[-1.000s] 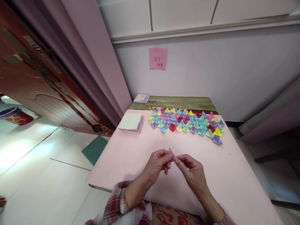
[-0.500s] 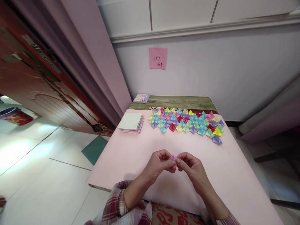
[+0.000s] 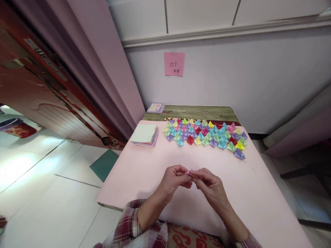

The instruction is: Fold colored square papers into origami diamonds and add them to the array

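A small folded piece of pink paper (image 3: 190,172) is pinched between both hands above the near part of the table. My left hand (image 3: 176,179) grips its left side with thumb and fingers. From the right, my right hand (image 3: 209,182) closes on the same paper, and the fingers cover most of it. Beyond the hands, several rows of small folded paper boats (image 3: 206,139) in many colours stand close together. To the left lies a stack of square paper sheets (image 3: 143,133), pale green on top.
The table has a pink cover (image 3: 134,175) and a bare wooden far end (image 3: 196,112). A printed packet (image 3: 156,108) lies at its far left corner. A pink note (image 3: 174,64) hangs on the wall. A green square (image 3: 104,165) lies on the floor near a red door (image 3: 51,103).
My right fingers have shifted over the top of the pink paper, and the paper has tilted flatter. My left hand has barely moved.
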A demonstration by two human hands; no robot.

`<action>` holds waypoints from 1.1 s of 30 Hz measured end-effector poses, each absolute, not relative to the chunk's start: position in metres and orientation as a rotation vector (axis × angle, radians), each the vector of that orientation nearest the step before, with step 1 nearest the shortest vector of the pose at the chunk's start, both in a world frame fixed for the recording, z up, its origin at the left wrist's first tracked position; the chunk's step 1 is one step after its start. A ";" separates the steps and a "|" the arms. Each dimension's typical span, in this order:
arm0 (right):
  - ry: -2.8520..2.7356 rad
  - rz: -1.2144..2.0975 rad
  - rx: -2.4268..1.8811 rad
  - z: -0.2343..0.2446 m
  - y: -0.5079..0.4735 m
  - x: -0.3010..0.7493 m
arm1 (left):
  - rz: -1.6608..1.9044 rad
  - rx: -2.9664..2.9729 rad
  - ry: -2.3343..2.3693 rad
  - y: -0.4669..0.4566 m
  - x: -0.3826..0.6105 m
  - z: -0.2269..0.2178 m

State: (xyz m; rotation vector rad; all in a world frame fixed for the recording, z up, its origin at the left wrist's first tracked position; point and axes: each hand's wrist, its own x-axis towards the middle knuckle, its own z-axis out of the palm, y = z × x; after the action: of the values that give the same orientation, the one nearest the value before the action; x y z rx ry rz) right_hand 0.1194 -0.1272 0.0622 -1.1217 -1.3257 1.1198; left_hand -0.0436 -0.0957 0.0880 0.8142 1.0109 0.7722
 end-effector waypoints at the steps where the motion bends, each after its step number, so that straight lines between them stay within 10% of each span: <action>1: -1.335 1.112 -1.106 0.062 -0.127 0.120 | 0.729 0.794 1.024 -0.096 -0.044 0.088; 33: -1.293 1.011 -1.318 0.067 -0.132 0.115 | 0.853 0.936 0.970 -0.100 -0.041 0.092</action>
State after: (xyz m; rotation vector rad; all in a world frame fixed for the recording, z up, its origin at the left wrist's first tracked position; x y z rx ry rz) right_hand 0.1155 -0.1317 0.0666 -1.3184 -1.2929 1.0113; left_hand -0.0405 -0.0996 0.0923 0.9357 0.9701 0.8526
